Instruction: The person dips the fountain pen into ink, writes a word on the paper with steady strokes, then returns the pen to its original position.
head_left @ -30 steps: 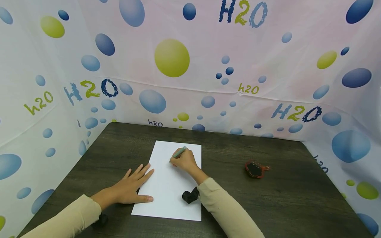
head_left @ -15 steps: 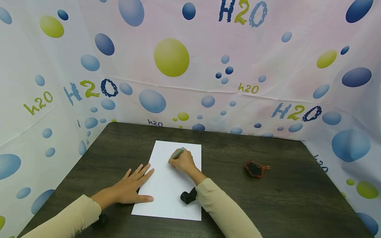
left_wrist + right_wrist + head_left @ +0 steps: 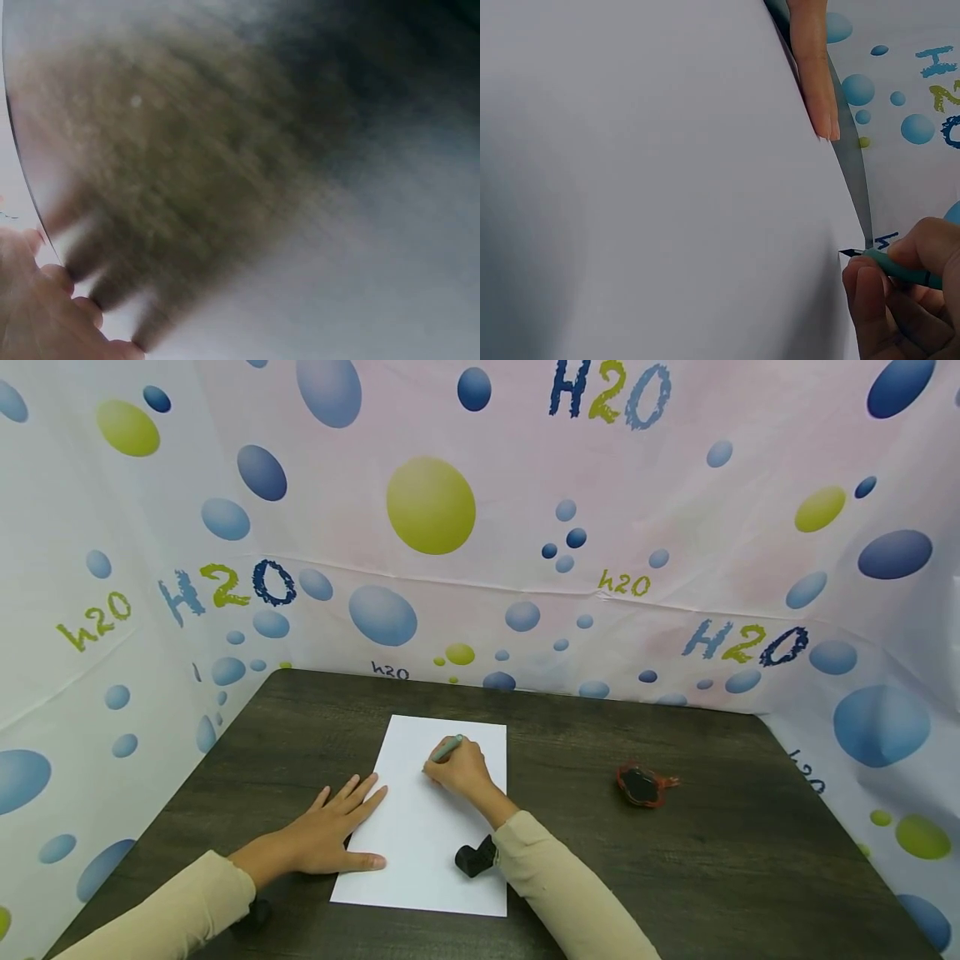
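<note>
A sheet of white paper [image 3: 427, 827] lies upright on the dark table in the head view. My left hand [image 3: 326, 835] rests flat over its left edge, fingers spread. My right hand [image 3: 461, 768] pinches a teal pen [image 3: 447, 747] above the upper part of the sheet. In the right wrist view, the pen [image 3: 911, 275] points its dark, sharp tip at the paper [image 3: 690, 180], and no mark is visible there. Fingertips of the left hand [image 3: 52, 307] show at the lower left of the left wrist view, where the rest is blurred.
A small orange-red rimmed object [image 3: 641, 786] with a dark middle lies on the table [image 3: 720, 860], right of the paper. A black wrist camera [image 3: 476, 857] sits under my right wrist. A bubble-printed curtain [image 3: 480, 527] surrounds the table's back and sides.
My right hand with the pen has shifted slightly left and down over the paper. The left hand and the sheet stay where they were.
</note>
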Action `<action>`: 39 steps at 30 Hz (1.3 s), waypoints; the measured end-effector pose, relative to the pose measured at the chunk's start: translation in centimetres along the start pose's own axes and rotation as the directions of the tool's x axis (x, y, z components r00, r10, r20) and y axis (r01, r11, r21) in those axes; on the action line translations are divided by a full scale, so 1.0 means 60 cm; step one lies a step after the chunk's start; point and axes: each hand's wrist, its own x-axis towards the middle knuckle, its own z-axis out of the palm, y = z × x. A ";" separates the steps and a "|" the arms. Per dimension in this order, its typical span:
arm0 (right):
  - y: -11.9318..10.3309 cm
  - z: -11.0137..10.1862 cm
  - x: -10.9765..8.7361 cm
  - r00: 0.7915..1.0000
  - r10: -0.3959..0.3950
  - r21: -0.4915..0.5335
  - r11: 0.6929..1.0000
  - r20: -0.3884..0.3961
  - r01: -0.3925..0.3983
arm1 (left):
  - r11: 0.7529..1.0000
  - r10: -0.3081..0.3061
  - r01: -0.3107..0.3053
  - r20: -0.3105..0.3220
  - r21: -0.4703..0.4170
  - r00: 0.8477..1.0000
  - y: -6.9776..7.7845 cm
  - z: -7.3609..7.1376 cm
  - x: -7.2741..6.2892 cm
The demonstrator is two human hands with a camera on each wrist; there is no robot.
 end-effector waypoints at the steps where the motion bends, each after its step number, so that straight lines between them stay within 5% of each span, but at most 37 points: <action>1: 0.000 0.000 0.000 1.000 0.000 -0.002 1.000 0.000 0.000 | 1.000 -0.001 0.001 0.001 -0.001 1.000 0.000 0.000 0.000; 39: 0.007 -0.015 -0.005 1.000 0.025 -0.015 1.000 0.018 -0.024 | 1.000 -0.008 0.007 0.020 0.016 1.000 -0.002 -0.002 0.004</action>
